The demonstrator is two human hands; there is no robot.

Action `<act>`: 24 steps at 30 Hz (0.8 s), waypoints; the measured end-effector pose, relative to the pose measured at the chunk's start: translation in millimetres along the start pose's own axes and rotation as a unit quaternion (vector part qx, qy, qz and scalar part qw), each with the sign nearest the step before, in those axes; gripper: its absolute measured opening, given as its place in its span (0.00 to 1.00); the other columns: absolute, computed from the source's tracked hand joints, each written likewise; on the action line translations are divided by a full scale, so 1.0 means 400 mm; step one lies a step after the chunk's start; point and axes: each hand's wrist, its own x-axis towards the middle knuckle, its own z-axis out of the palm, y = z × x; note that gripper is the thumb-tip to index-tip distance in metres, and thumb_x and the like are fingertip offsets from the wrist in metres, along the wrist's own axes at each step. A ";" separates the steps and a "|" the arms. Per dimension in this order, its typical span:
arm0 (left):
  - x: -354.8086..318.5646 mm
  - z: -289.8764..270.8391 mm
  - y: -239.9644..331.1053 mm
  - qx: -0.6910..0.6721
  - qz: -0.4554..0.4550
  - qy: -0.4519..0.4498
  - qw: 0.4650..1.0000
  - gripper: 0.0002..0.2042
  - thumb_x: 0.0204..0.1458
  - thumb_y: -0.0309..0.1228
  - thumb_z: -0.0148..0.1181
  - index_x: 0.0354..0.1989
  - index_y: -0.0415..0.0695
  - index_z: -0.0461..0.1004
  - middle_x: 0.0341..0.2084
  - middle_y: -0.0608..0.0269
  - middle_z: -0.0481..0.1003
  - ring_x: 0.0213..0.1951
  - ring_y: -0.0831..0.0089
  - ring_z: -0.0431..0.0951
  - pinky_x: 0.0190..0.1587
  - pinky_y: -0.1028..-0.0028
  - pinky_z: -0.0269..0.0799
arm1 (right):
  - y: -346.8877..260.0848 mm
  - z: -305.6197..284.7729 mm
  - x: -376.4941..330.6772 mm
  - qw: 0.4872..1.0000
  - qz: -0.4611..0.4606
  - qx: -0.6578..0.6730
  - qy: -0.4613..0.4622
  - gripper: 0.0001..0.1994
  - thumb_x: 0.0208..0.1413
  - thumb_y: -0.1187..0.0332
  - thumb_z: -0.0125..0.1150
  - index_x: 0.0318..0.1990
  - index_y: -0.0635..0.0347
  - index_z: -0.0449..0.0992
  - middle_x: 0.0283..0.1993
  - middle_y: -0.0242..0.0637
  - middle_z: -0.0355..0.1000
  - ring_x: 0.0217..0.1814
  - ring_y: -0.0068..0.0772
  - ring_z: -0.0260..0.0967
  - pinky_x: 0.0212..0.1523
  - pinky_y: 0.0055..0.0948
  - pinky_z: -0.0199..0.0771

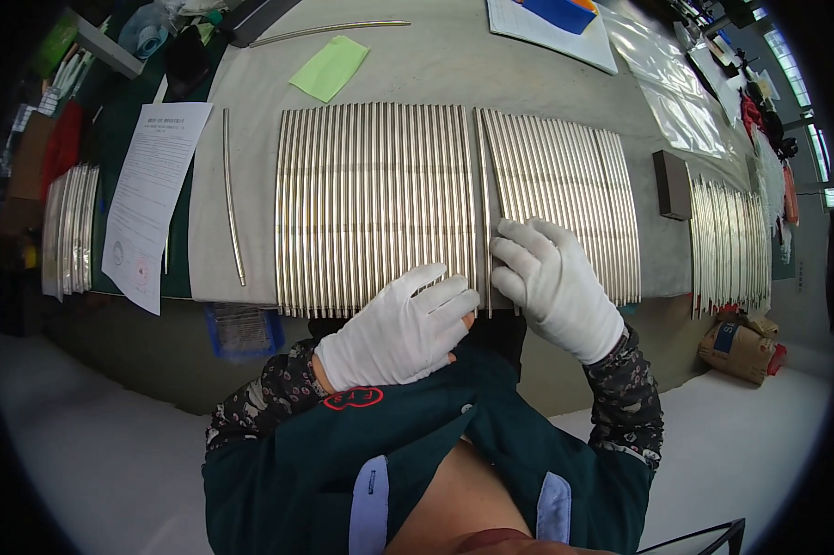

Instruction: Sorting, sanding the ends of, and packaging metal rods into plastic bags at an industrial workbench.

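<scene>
Slim shiny metal rods lie side by side on the grey table in two sheets, a left group (375, 203) and a right group (565, 199). Between them a single metal rod (484, 213) stands a little apart from both. My left hand (394, 326), in a white glove, rests palm down over the near ends of the left group, its fingers apart. At the left edge of the right group is my right hand (556, 289), also gloved, with bent, separated fingertips near the single rod. What lies beneath its palm is hidden.
One bent rod (232, 199) lies left of the sheets, beside a printed paper (156, 199). A green sticky note (331, 68) and another curved rod (334, 31) are farther back. Right stand a dark block (671, 185) and more rods (729, 245). Plastic film (680, 92) covers the far right.
</scene>
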 end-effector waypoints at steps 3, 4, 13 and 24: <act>-0.003 0.007 -0.001 -0.020 -0.009 -0.011 1.000 0.26 0.30 0.40 0.72 0.40 0.41 0.75 0.46 0.61 0.70 0.55 0.64 0.69 0.59 0.60 0.66 | -0.004 0.008 0.002 0.999 -0.007 -0.008 0.040 0.06 0.44 0.67 0.57 0.30 0.57 0.72 0.42 0.36 0.70 0.54 0.37 0.69 0.57 0.37 0.69; -0.002 0.009 -0.002 -0.022 -0.007 -0.009 1.000 0.26 0.30 0.40 0.72 0.40 0.41 0.75 0.46 0.61 0.70 0.55 0.64 0.69 0.59 0.60 0.66 | -0.005 0.011 0.002 1.000 -0.004 -0.017 0.021 0.06 0.44 0.67 0.57 0.30 0.57 0.72 0.42 0.36 0.70 0.53 0.37 0.69 0.57 0.37 0.69; -0.019 0.013 -0.002 0.004 0.000 0.022 1.000 0.26 0.29 0.39 0.72 0.40 0.41 0.76 0.47 0.60 0.72 0.55 0.63 0.69 0.60 0.56 0.66 | 0.012 0.003 -0.004 0.999 -0.011 -0.001 0.039 0.08 0.43 0.67 0.58 0.31 0.58 0.71 0.39 0.37 0.70 0.49 0.38 0.70 0.47 0.37 0.73; -0.018 0.029 0.002 0.002 0.003 0.026 1.000 0.25 0.29 0.39 0.72 0.40 0.42 0.77 0.47 0.62 0.73 0.54 0.65 0.70 0.61 0.53 0.65 | -0.007 0.009 0.022 1.000 -0.013 0.016 -0.014 0.09 0.45 0.67 0.57 0.35 0.57 0.73 0.36 0.34 0.69 0.49 0.37 0.70 0.48 0.35 0.71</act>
